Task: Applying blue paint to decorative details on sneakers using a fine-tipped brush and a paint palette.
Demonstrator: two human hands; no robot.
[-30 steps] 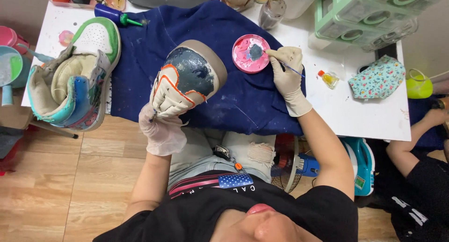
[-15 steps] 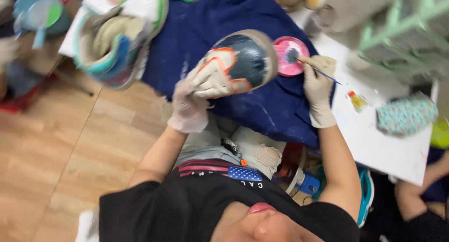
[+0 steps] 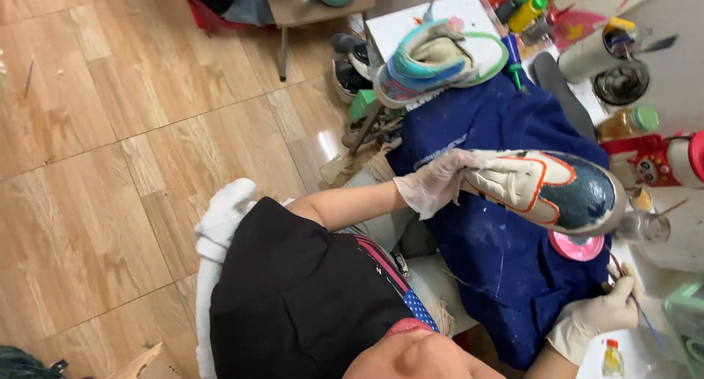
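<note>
Sneaker (image 3: pixel 546 188), cream sides, orange trim, dark blue toe, left hand (image 3: pixel 440 181) grip closed round it

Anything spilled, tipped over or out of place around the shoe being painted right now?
Nothing spilled. The left hand holds the painted shoe over the blue cloth, which has small pale paint specks. The right hand holds a thin brush near the pink paint dish. A second shoe lies on its side at the table's edge.
</note>
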